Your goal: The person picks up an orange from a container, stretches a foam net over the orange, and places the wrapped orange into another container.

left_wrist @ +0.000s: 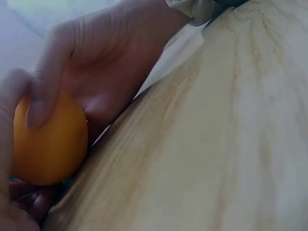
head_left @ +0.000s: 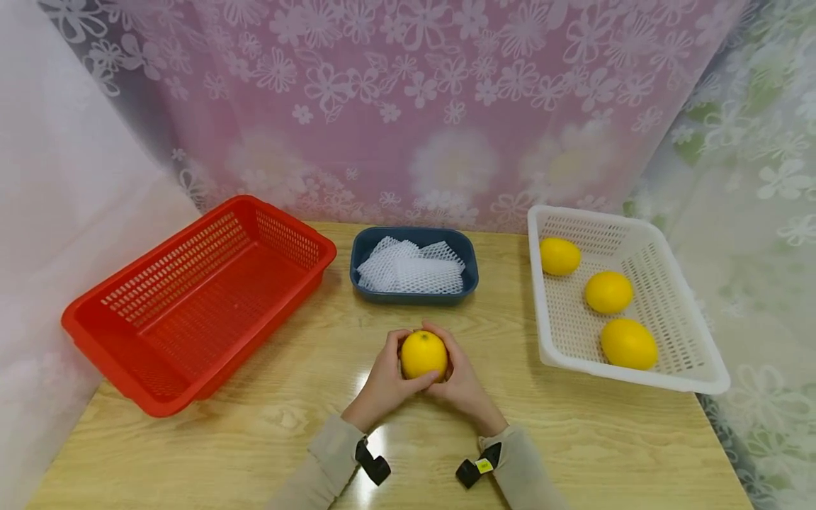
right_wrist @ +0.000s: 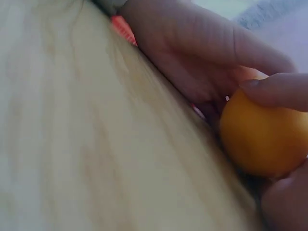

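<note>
Between my two hands is a round yellow orange point(head_left: 423, 353), just above or on the wooden table, held near its middle. My left hand point(head_left: 386, 386) grips the orange from the left, and my right hand point(head_left: 464, 388) from the right. Both thumbs lie across its near side, with fingers curled around the far side. In the left wrist view the orange point(left_wrist: 50, 142) looks deeper in colour, close over the wood. The right wrist view shows a thumb on top of the orange point(right_wrist: 264, 134). Its underside is hidden.
Behind the hands stands a dark blue tub point(head_left: 414, 298) with white foam fruit nets point(head_left: 428, 275) in it. At left is a red plastic basket point(head_left: 236, 297). The white basket point(head_left: 542, 312) at right holds three yellow oranges point(head_left: 608, 292). A floral curtain point(head_left: 408, 127) hangs behind the table.
</note>
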`<state>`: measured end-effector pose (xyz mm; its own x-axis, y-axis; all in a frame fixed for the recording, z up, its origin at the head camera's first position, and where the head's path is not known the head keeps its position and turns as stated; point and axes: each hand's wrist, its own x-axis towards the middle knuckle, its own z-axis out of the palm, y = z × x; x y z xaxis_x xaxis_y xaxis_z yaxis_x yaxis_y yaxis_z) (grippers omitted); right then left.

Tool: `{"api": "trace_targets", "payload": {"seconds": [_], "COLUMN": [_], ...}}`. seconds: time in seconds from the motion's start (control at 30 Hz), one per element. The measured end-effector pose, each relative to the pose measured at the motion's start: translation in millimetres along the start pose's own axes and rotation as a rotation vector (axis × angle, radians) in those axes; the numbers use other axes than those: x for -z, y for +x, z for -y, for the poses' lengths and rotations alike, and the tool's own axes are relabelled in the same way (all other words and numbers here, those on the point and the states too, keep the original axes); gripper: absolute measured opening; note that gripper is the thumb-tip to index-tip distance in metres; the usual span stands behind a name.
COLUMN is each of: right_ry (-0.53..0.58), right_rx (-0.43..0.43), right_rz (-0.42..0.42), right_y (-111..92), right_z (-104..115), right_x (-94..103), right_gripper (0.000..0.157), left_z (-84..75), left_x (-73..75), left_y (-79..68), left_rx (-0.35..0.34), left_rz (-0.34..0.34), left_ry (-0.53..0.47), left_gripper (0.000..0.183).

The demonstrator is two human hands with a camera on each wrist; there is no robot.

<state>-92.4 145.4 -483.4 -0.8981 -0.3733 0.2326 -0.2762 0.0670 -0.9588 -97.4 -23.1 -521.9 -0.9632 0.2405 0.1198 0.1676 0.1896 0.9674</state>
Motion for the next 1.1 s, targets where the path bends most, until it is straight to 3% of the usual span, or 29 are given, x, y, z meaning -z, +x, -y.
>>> {"api": "trace_targets", "payload": {"seconds": [0.17,0.33,0.43,0.73,0.9,1.1], "right_ry": [0.206,0.306,0.303,0.304,0.256,0.182], "right_rx": [0.035,0.087,0.100,0.075,0.079,0.107], "right_rz": [0.065,0.125,0.131,0.106,0.040,-0.121], "right_y": [-2.1,-3.3,-3.5,-2.3,-1.0,-0.6], "right_z": [-31.9,-39.6,-39.6,-41.0,-41.1,-39.8], "right_x": [0.0,-0.2,0.1,0.9,0.9,2.6], "right_gripper": [0.098,0.095,0.095,0.098,0.091,0.073], "left_z": [-0.4,-2.4,-1.6,0.9,1.6,2.3], "left_x": [1.6,1.5,0.8,-0.4,0.3,0.3], "left_y": [-3.7,-5.5,-4.7,-2.1,-2.4,-0.8], "left_rx": [-0.007,-0.029,-0.052,-0.130,-0.154,-0.169], "left_rz": [-0.008,0.015,0.020,-0.055,-0.067,-0.085], "left_ry": [0.049,0.038,0.007,-0.030,-0.038,-0.046], "left_gripper": [0.079,0.080,0.079,0.079,0.085,0.085]}}
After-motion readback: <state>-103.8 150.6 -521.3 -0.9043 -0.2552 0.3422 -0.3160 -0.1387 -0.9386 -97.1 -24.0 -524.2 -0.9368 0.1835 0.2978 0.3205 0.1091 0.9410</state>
